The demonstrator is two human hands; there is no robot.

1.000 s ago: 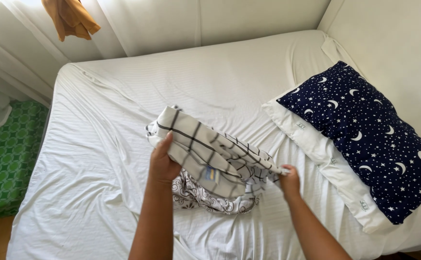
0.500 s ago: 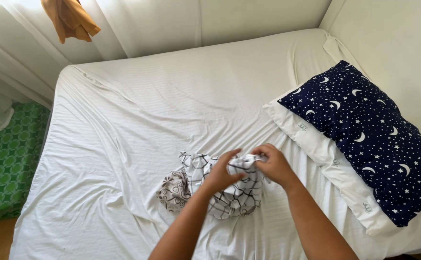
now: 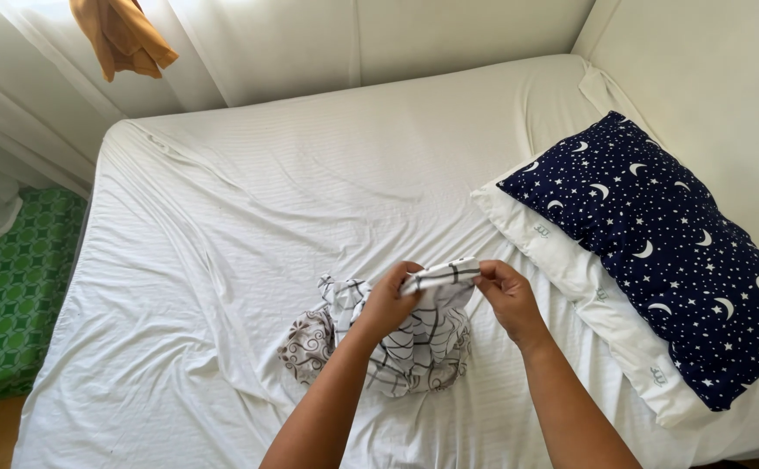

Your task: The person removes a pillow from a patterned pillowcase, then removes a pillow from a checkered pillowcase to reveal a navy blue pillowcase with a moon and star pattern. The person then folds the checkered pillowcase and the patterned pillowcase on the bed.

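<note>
both hands are up over the bed, pinching one edge of a white cloth with a dark grid pattern (image 3: 423, 334). left hand (image 3: 390, 301) is closed on the edge at its left end, fingers curled over the fabric, thumb hidden behind it. right hand (image 3: 506, 297) is closed on the same edge at the other end, fingertips pressed together on the hem. the short strip between the two hands is pulled nearly flat, which looks like the reason for the two-point grip: it keeps that edge straight while the rest hangs free. below the hands the cloth drops and bunches into a loose heap resting on the white bed sheet (image 3: 223, 260), so only the top edge is lifted and the bulk is carried by the mattress. just left of and below the left hand a part with a grey swirl print (image 3: 306, 343) sticks out of the heap; cannot tell if it's the reverse side of the same cloth or a second piece. to the right of the right hand, close but not touching, lies a white pillow (image 3: 570, 269) with a navy pillow with moons and stars (image 3: 657, 243) lying on top of it. far above and left of the hands an orange garment (image 3: 123, 35) hangs in front of the white curtain (image 3: 249, 43). far left, off the bed edge, a green patterned mat (image 3: 6, 295) is on the floor.
</note>
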